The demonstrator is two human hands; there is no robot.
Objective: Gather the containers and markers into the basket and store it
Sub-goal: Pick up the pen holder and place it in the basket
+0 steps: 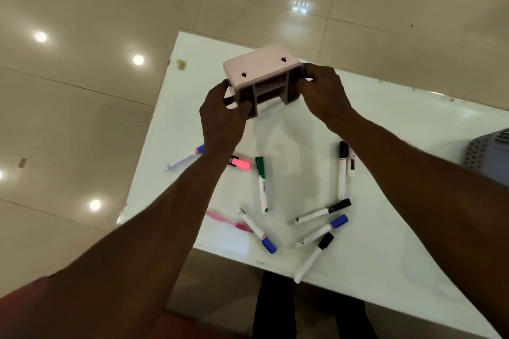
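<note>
**Op:** Head view. I see both hands raised over the white desk [385,145], gripping one pale pink container [261,71] between them. Left hand [220,112] clasps its left end, fingers curled round; right hand [322,90] clasps the right end. Container is held clear of the desk, tipped so the open compartments face the camera; flat back with two keyhole slots faces up.

**Log:** Position on the clock?

**Op:** Container at 12 o'clock of the desk spread. Markers lie loose below it. Blue-capped marker [184,158] at 9 o'clock, partly under the left forearm. Pink highlighter [241,163] just beside the green marker [261,184], near centre. Black-capped marker [342,170] at 3 o'clock, with a short white item touching its right side; I cannot tell what that is.

**Log:** Lower group?

**Op:** Between 5 and 6 o'clock: a second blue-capped marker [259,231] lying across a pink smear [225,220], then three more, capped black, blue, black, fanned near each other.

**Log:** Basket?

**Op:** Grey perforated basket [484,156] at 3 o'clock, cut off by the frame edge, well apart from the hands.
</note>
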